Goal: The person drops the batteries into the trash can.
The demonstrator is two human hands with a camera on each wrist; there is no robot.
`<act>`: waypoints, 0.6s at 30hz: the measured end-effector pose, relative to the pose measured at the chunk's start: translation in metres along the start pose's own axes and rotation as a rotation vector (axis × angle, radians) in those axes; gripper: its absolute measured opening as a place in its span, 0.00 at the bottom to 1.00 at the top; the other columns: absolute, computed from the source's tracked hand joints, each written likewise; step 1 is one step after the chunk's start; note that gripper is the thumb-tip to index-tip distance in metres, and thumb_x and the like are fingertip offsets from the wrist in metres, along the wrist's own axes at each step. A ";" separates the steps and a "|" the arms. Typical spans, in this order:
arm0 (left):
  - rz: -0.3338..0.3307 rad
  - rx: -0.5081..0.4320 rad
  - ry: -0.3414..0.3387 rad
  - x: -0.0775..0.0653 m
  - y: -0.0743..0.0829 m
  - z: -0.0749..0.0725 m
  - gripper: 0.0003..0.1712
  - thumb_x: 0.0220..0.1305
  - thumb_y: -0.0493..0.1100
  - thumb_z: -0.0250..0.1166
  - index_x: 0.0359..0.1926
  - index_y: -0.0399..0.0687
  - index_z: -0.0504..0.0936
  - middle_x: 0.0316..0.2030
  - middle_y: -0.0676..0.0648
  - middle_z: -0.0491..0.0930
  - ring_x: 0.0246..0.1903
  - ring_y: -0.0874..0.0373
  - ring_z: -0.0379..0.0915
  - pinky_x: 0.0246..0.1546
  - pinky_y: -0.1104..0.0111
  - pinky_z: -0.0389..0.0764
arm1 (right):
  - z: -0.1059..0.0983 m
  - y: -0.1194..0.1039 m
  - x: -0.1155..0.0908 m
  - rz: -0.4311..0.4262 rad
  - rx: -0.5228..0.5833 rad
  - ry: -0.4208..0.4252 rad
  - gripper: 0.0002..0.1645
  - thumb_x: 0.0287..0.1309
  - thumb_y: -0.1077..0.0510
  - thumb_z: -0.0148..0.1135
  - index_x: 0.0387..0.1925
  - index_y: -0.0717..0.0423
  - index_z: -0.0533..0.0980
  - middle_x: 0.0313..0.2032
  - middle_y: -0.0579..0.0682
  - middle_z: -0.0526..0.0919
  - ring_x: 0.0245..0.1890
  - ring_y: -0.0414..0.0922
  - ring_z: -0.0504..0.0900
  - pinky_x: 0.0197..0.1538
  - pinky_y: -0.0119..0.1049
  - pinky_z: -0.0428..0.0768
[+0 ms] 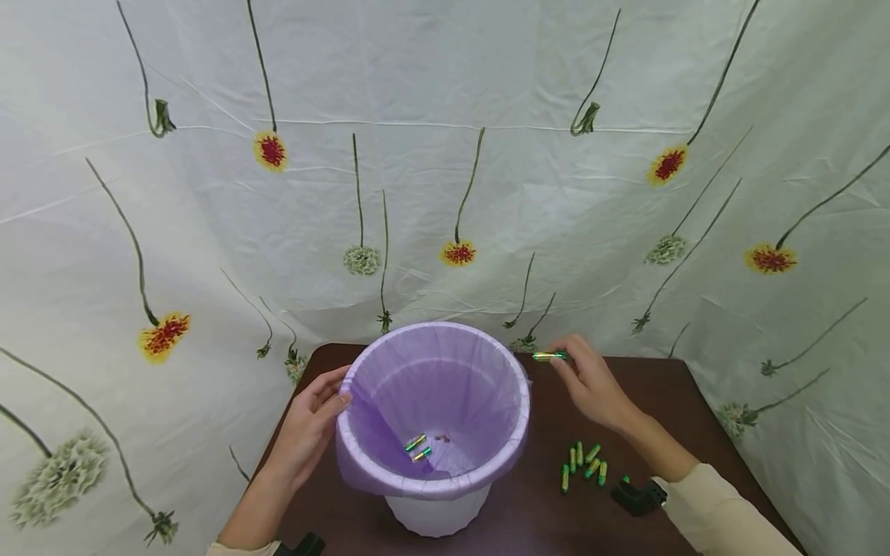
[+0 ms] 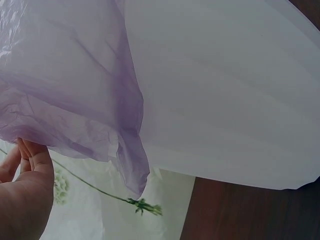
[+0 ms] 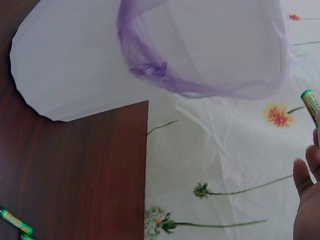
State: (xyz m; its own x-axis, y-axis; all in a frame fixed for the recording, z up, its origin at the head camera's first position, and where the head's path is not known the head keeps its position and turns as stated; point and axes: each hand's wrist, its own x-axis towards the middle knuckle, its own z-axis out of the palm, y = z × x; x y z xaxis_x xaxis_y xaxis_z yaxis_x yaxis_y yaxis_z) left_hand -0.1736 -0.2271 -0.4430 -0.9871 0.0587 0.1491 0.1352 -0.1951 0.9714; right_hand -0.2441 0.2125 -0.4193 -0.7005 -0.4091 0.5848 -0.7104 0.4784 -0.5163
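Note:
A white trash bin point(image 1: 436, 516) lined with a thin purple plastic bag point(image 1: 389, 485) stands on the dark table. My left hand point(image 1: 309, 421) grips the rim on its left side, thumb over the edge and fingers outside against the bag. Beyond the rim on the right, my right hand point(image 1: 591, 382) pinches a green and gold battery point(image 1: 549, 356), held level above the table. In the right wrist view that battery point(image 3: 311, 106) sticks up from the fingertips. Inside the bin lie a few batteries point(image 1: 416, 443) on the bag's bottom.
Several loose batteries point(image 1: 582, 465) lie on the dark brown table point(image 1: 528, 517) right of the bin, near my right wrist. A white cloth point(image 1: 431, 193) with printed flowers hangs behind and at both sides of the table.

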 end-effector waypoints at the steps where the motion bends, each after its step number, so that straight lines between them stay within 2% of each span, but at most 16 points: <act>1: -0.001 0.000 0.000 0.000 0.000 0.000 0.28 0.75 0.31 0.58 0.71 0.25 0.62 0.55 0.43 0.76 0.50 0.59 0.77 0.49 0.69 0.81 | 0.001 -0.001 0.002 -0.003 0.001 -0.001 0.10 0.73 0.70 0.55 0.50 0.59 0.77 0.42 0.50 0.76 0.36 0.42 0.68 0.37 0.38 0.69; 11: -0.003 0.004 0.001 0.000 0.001 0.001 0.28 0.75 0.31 0.58 0.71 0.26 0.63 0.56 0.42 0.75 0.51 0.58 0.76 0.50 0.69 0.81 | 0.005 -0.019 0.029 -0.033 0.032 -0.030 0.09 0.73 0.70 0.56 0.49 0.58 0.78 0.42 0.48 0.77 0.37 0.43 0.71 0.37 0.39 0.77; 15: -0.002 0.003 0.001 0.000 0.001 0.001 0.28 0.75 0.31 0.58 0.71 0.25 0.63 0.56 0.42 0.75 0.51 0.58 0.76 0.50 0.69 0.81 | 0.010 -0.026 0.039 -0.070 0.046 -0.046 0.09 0.72 0.70 0.58 0.48 0.58 0.78 0.44 0.50 0.78 0.42 0.45 0.75 0.40 0.41 0.82; 18: -0.002 0.003 0.001 0.000 0.001 0.001 0.28 0.75 0.31 0.58 0.71 0.25 0.63 0.56 0.42 0.75 0.51 0.58 0.76 0.50 0.69 0.81 | 0.015 -0.031 0.047 -0.092 0.045 -0.062 0.08 0.71 0.69 0.59 0.48 0.58 0.78 0.44 0.50 0.78 0.41 0.45 0.76 0.40 0.41 0.81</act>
State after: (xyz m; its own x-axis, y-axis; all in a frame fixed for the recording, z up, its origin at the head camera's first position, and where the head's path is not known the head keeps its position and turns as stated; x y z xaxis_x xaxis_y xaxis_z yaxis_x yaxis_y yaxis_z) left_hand -0.1733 -0.2267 -0.4418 -0.9875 0.0578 0.1468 0.1333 -0.1920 0.9723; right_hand -0.2558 0.1662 -0.3852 -0.6345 -0.4977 0.5914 -0.7729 0.4024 -0.4906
